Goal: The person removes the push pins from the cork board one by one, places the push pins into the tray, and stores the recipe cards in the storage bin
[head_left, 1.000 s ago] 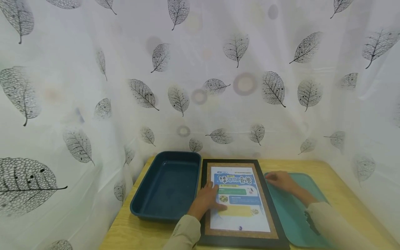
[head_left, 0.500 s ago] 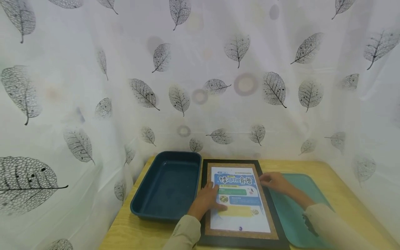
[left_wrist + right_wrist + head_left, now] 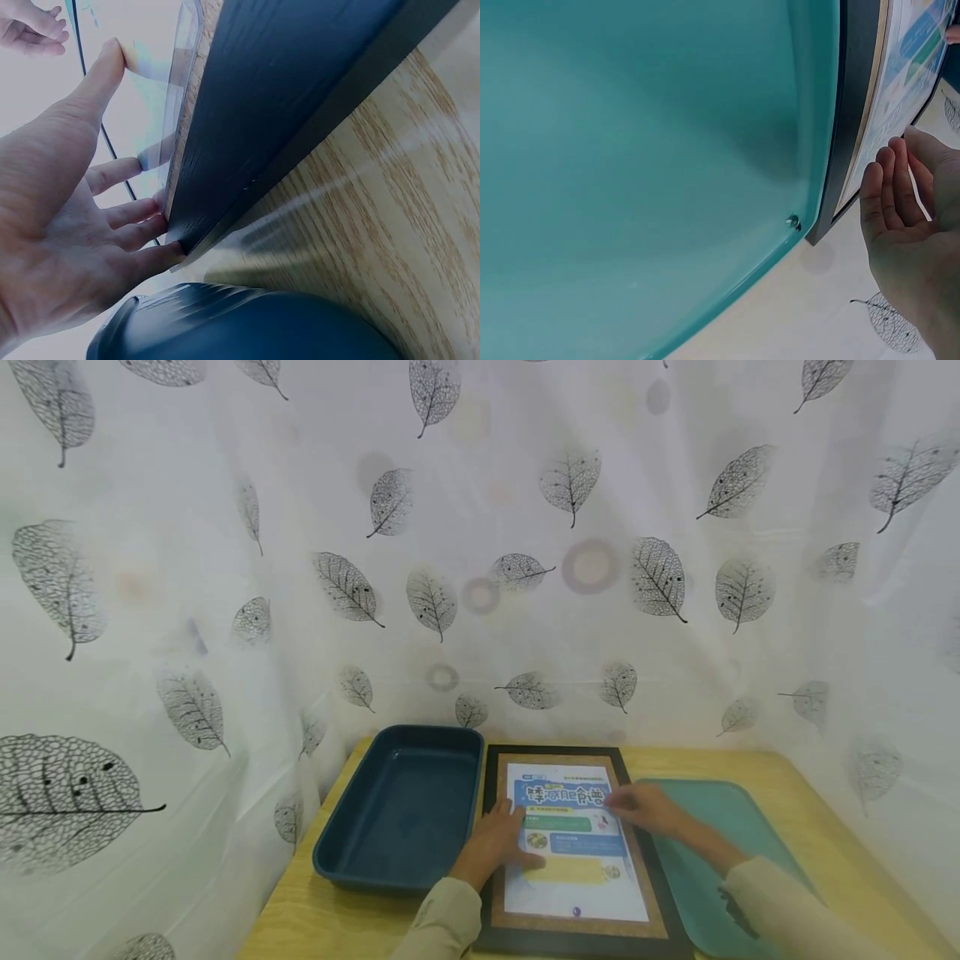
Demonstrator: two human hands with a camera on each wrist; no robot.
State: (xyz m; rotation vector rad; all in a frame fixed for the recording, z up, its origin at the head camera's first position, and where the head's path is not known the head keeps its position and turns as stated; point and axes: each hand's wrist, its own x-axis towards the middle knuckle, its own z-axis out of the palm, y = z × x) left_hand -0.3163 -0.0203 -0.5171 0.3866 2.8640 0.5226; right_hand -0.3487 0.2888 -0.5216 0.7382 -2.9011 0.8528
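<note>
Wooden table (image 3: 292,920) | framed sheet (image 3: 576,827) under spread left hand (image 3: 495,843) | right hand (image 3: 656,812) over sheet; grip: cannot tell

Wkspace w/ leaf-print curtain (image 3: 480,527), tbl (image 3: 345,927)

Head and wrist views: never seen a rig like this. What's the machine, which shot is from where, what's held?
No machine: these are a person's bare hands. The head view comes from a camera worn on the head, looking forward and down; each wrist view comes from a camera on that wrist.

On the table, a black frame with a printed sheet lies between a blue tray and a teal tray. A leaf-print curtain hangs behind.

The left hand rests on the frame's left side, thumb reaching over the sheet. The right hand is at the sheet's upper right, fingers close together; whether they pinch anything isn't clear.
</note>
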